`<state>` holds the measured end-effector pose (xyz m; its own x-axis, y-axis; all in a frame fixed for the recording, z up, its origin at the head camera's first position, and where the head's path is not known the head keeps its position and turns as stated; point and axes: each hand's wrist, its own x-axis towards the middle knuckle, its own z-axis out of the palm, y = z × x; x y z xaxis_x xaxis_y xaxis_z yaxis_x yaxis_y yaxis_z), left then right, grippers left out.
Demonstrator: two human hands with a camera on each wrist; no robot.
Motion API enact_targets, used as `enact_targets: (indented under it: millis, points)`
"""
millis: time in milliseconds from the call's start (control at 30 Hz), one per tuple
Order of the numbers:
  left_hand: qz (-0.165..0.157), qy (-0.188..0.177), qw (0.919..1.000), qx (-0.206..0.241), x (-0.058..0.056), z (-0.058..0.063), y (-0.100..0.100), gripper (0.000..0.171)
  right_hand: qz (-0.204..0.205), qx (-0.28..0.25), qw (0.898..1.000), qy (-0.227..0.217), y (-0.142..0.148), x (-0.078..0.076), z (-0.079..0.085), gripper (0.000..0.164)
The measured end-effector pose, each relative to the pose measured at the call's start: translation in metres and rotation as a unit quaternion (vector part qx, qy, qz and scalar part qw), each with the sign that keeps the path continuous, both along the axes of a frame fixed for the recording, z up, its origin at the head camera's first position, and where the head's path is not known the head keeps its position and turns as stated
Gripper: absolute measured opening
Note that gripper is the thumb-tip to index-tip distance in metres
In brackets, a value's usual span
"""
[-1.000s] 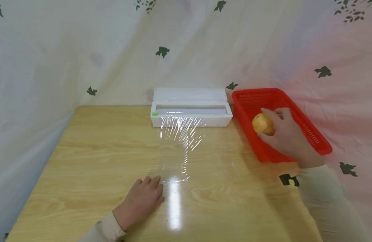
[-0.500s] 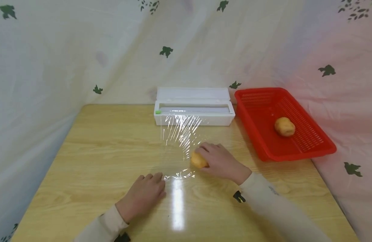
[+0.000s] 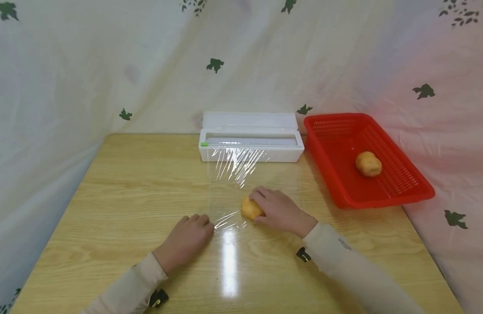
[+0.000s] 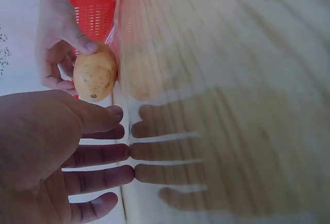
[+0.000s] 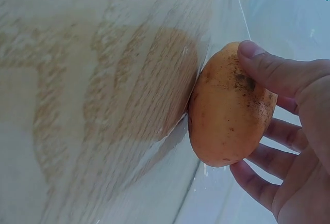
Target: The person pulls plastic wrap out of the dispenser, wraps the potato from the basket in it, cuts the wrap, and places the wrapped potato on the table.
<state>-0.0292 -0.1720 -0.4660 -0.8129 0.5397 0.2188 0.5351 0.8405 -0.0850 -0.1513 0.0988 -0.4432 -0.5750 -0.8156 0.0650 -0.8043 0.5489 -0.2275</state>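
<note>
My right hand point(image 3: 278, 210) holds a yellow potato point(image 5: 229, 108) between thumb and fingers, low over clear plastic wrap point(image 3: 225, 192) spread on the table. Dark specks mark the potato's skin in the right wrist view. The wrap runs forward from a white dispenser box point(image 3: 251, 153) with its lid raised. At the wrap's near left corner rests my left hand point(image 3: 188, 240). In the left wrist view its fingers point(image 4: 98, 180) are fairly straight, with tips touching the tabletop.
A red plastic basket point(image 3: 343, 192) stands at the right with a second potato point(image 3: 368, 164) inside. A green slider point(image 3: 204, 144) sits at the box's left end. Patterned cloth point(image 3: 159, 65) hangs behind the wooden table point(image 3: 119, 196).
My right hand has carried the potato from over the basket leftward onto the wrap, shifting slightly further left lately. The left hand has stayed at the wrap's corner.
</note>
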Motion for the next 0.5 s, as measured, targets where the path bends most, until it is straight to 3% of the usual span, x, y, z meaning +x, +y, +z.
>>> enact_targets:
  millis: [167,500]
  points:
    - [-0.002,0.01,0.9999,-0.002,-0.0053,-0.0049,-0.0017,0.008,-0.009,-0.017,1.0,-0.01,-0.0006,0.0015,-0.0033,0.046]
    - [-0.012,0.024,0.9996,-0.011,-0.0113,-0.0091,-0.0036,0.017,-0.006,-0.042,0.999,0.006,0.0006,0.0002,-0.0055,0.041]
